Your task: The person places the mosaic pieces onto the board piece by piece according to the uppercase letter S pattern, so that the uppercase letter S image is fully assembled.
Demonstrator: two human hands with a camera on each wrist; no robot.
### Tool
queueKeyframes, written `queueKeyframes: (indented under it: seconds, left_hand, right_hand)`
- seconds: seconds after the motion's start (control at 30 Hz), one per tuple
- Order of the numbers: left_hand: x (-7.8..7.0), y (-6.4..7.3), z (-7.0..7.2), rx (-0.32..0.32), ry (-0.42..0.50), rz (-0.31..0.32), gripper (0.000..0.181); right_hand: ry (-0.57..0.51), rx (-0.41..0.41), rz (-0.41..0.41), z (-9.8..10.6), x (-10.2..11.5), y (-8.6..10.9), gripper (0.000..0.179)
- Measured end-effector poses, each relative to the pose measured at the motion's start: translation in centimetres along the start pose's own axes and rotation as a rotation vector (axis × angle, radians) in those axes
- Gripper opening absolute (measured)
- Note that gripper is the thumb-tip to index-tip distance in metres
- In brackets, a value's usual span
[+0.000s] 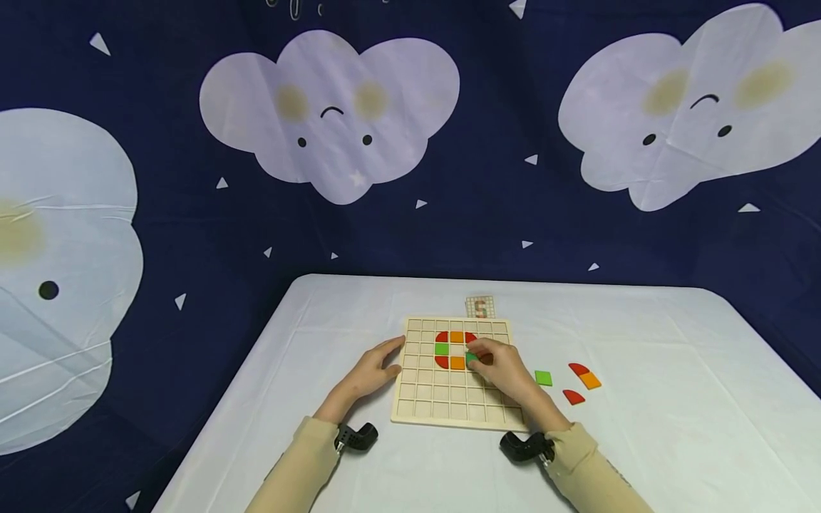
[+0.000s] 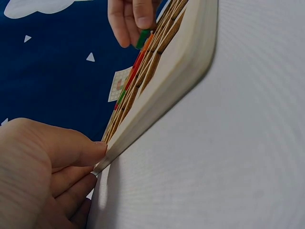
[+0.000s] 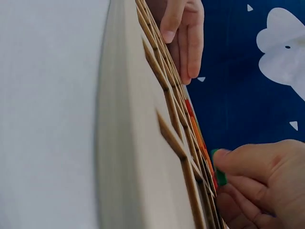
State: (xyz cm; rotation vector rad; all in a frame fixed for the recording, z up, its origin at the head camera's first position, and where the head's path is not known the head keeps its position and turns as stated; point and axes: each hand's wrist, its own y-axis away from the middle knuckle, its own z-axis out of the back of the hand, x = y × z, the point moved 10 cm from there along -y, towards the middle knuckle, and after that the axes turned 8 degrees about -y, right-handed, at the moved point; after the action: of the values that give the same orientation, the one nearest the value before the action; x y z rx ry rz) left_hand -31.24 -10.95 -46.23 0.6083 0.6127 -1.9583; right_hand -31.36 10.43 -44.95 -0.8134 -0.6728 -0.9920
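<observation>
On the white table lies a square wooden grid board [image 1: 442,411]. My left hand [image 1: 368,372] touches its left edge, the thumb nearer me and the fingers farther up. Over the board, my right hand [image 1: 503,367] pinches a dark green tile [image 3: 220,177] between thumb and fingers, right at the grid. Left of that tile, several tiles form a ring in the cells: red rounded corners, orange squares [image 1: 457,363] and a light green square [image 1: 441,349]. The right hand partly covers the ring's right side.
Right of the board lie a loose light green square [image 1: 543,378], two red rounded tiles and an orange tile [image 1: 591,380]. Behind the board is a small pattern card [image 1: 480,307]. A dark blue cloth with clouds [image 1: 330,107] hangs behind the table.
</observation>
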Motion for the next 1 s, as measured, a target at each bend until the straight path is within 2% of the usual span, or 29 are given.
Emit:
queueKeyframes:
  seconds: [0.23,0.67,0.87,1.0]
  left_hand:
    - [-0.2,0.0,0.2,-0.002,0.005,0.0,0.057]
    - [-0.2,0.0,0.2,-0.001,-0.001,0.008,0.058]
    - [0.0,0.0,0.1,0.002,0.009,0.01,0.058]
    - [0.0,0.0,0.1,-0.002,0.007,-0.002,0.057]
  right_hand:
    - [0.09,-0.016,0.08,-0.3,0.6,0.0,0.029]
    - [0.123,-0.005,0.096,-0.4,0.6,0.2,0.028]
    - [0.156,-0.026,0.09,-0.2,0.7,0.3,0.029]
    - [0.166,-0.033,0.119,-0.1,1.3,0.3,0.03]
